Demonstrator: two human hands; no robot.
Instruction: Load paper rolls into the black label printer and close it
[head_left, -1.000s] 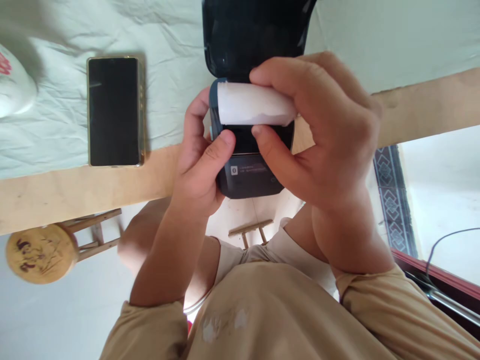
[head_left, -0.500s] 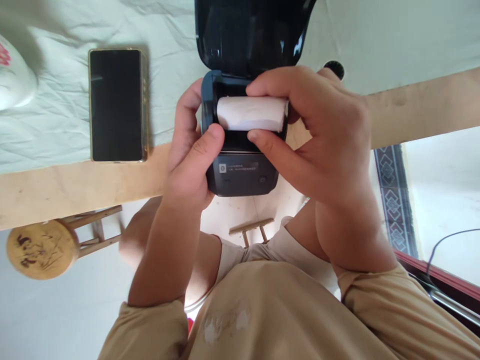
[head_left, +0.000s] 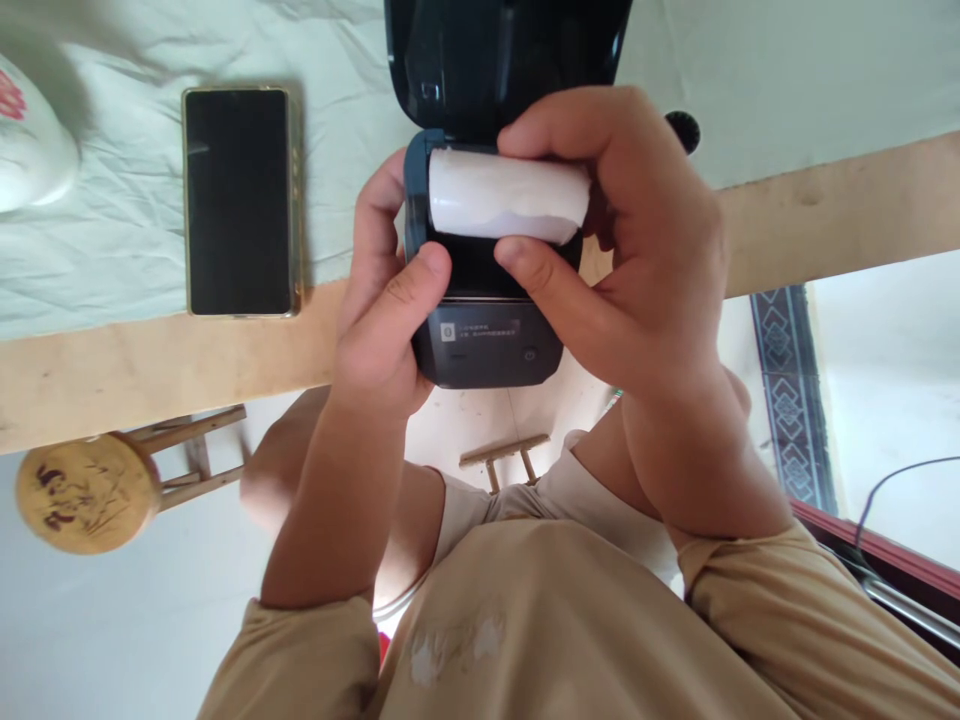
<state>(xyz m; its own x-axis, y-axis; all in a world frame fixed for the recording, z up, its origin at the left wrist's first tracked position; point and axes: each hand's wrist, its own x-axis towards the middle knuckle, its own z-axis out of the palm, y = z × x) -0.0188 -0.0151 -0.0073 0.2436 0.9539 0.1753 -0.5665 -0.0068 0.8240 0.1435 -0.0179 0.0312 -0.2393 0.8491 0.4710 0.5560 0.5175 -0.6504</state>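
A small dark label printer [head_left: 487, 350] is held over the table's front edge, its black lid [head_left: 502, 60] swung up and away from me. My left hand [head_left: 386, 310] grips the printer's left side, thumb on the near inner edge and fingers around the outside. A white paper roll [head_left: 510, 195] lies across the mouth of the paper bay, slightly tilted, its right end raised out of the bay. My right hand [head_left: 630, 230] pinches the roll between thumb below and index finger above. The other right fingers are partly hidden behind the roll and the printer.
A phone in a clear case [head_left: 240, 200] lies on the pale green cloth [head_left: 330, 60] to the left. A white vessel with a red pattern [head_left: 34, 140] stands at the far left. A small black round object [head_left: 684, 130] sits right of the lid. Below is a wooden stool [head_left: 86, 492].
The paper roll has risen out of the bay toward me, looking larger and more tilted, with my right hand moving up with it. My left hand keeps its hold on the printer.
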